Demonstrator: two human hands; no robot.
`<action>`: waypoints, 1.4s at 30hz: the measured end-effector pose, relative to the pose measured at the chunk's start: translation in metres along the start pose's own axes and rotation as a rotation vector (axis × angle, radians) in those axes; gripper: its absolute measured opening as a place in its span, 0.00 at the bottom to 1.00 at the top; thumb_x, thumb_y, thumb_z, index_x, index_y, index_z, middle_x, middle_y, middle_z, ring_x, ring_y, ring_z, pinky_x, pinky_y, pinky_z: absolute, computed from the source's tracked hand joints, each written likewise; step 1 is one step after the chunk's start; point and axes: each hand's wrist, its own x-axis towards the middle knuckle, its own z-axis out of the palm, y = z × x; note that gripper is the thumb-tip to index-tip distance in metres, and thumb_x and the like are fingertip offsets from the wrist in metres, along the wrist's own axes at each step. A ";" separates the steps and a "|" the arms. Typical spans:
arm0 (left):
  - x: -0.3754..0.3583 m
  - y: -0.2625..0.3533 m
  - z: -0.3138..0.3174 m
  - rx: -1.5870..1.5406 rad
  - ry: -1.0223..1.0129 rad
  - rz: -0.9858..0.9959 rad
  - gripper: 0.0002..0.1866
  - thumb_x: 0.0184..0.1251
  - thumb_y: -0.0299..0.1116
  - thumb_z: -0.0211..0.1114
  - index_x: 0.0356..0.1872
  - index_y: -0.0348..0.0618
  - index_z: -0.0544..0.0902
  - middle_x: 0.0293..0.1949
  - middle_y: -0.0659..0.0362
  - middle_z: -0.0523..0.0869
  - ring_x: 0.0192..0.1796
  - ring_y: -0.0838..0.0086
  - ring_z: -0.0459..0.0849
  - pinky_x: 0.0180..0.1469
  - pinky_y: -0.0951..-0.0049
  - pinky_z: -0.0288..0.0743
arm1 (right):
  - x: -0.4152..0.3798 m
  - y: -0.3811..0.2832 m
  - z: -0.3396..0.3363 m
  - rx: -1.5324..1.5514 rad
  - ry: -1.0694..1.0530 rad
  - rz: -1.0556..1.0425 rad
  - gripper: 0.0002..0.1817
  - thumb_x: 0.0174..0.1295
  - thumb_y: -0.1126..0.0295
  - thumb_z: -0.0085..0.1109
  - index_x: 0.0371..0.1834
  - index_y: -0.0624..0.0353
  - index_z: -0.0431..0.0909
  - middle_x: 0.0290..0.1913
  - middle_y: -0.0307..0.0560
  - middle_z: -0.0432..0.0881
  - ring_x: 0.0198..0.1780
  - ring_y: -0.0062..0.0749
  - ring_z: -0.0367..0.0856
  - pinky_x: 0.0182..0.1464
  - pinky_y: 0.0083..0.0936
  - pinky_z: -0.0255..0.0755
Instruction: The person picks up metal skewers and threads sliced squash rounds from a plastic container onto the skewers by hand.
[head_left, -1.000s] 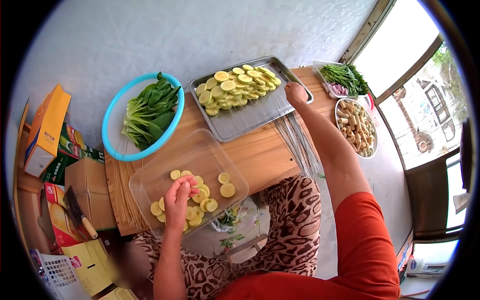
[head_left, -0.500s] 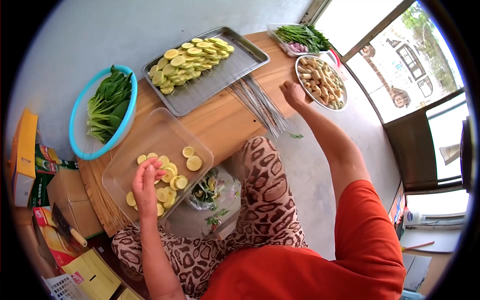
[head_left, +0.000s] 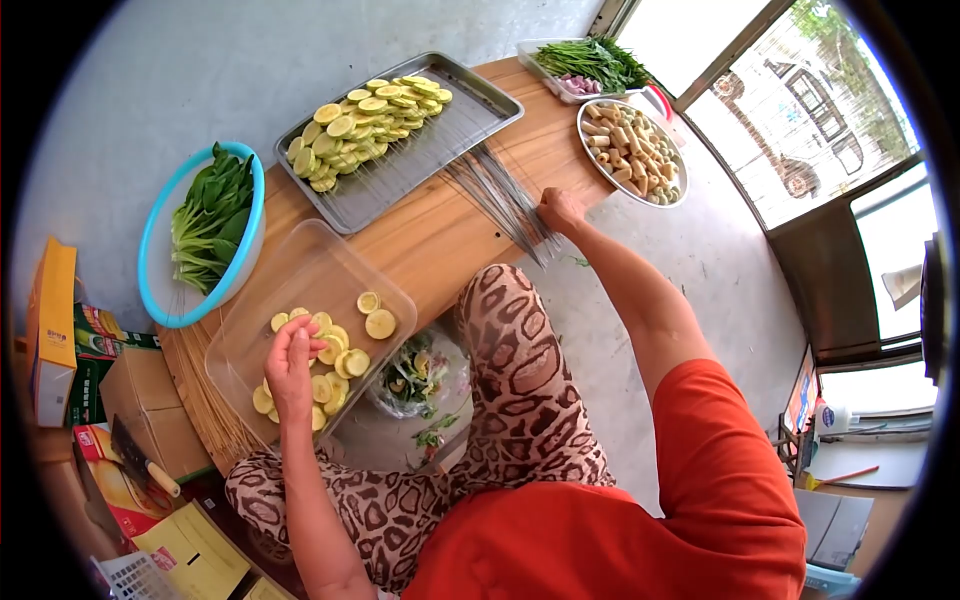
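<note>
While its arm (head_left: 640, 295) stretches, the right hand (head_left: 560, 211) curls at metal skewers (head_left: 497, 203). The left hand (head_left: 291, 358) bends loosely over yellow slices (head_left: 321, 388); either grip I cannot tell.

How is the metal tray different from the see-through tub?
The tray is grey metal; the tub is clear plastic. The tray's yellow slices are heaped thickly, but the tub's slices are fewer and looser. The left hand is over the tub, none over the tray. Both hold round yellow slices.

A head-worn camera looks forward and down over both hands (head_left: 290, 368) and the wooden table (head_left: 430, 250).
</note>
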 end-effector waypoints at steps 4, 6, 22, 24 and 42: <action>-0.001 0.003 0.001 -0.008 0.002 0.004 0.15 0.72 0.34 0.53 0.51 0.35 0.78 0.40 0.58 0.82 0.36 0.81 0.80 0.40 0.82 0.73 | -0.004 0.003 -0.003 0.016 0.009 -0.038 0.10 0.52 0.67 0.51 0.32 0.55 0.82 0.36 0.56 0.83 0.42 0.51 0.82 0.42 0.41 0.75; -0.001 0.006 0.002 0.013 0.003 0.017 0.15 0.72 0.34 0.53 0.51 0.35 0.78 0.40 0.59 0.82 0.36 0.82 0.80 0.40 0.82 0.73 | -0.005 0.008 -0.010 0.017 -0.006 -0.038 0.09 0.51 0.67 0.51 0.31 0.54 0.81 0.35 0.56 0.83 0.41 0.50 0.82 0.42 0.41 0.75; -0.010 -0.001 -0.015 0.001 0.009 0.062 0.15 0.72 0.36 0.53 0.49 0.37 0.79 0.40 0.58 0.82 0.36 0.81 0.80 0.40 0.79 0.74 | -0.051 0.082 -0.085 0.068 -0.049 0.071 0.09 0.50 0.68 0.54 0.32 0.52 0.83 0.34 0.51 0.84 0.40 0.42 0.83 0.41 0.35 0.76; -0.009 -0.005 -0.017 0.036 0.027 0.080 0.14 0.72 0.36 0.53 0.49 0.37 0.79 0.39 0.59 0.83 0.35 0.82 0.80 0.38 0.80 0.74 | -0.058 0.068 -0.100 0.098 -0.153 0.024 0.09 0.49 0.67 0.57 0.32 0.51 0.84 0.29 0.46 0.84 0.34 0.37 0.84 0.37 0.33 0.76; -0.004 0.003 -0.035 -0.598 0.050 -0.049 0.20 0.71 0.44 0.53 0.55 0.41 0.76 0.44 0.56 0.83 0.35 0.74 0.83 0.36 0.79 0.74 | -0.189 -0.156 -0.156 0.816 -0.614 -0.496 0.11 0.63 0.70 0.52 0.46 0.60 0.77 0.25 0.34 0.75 0.19 0.11 0.64 0.21 0.11 0.58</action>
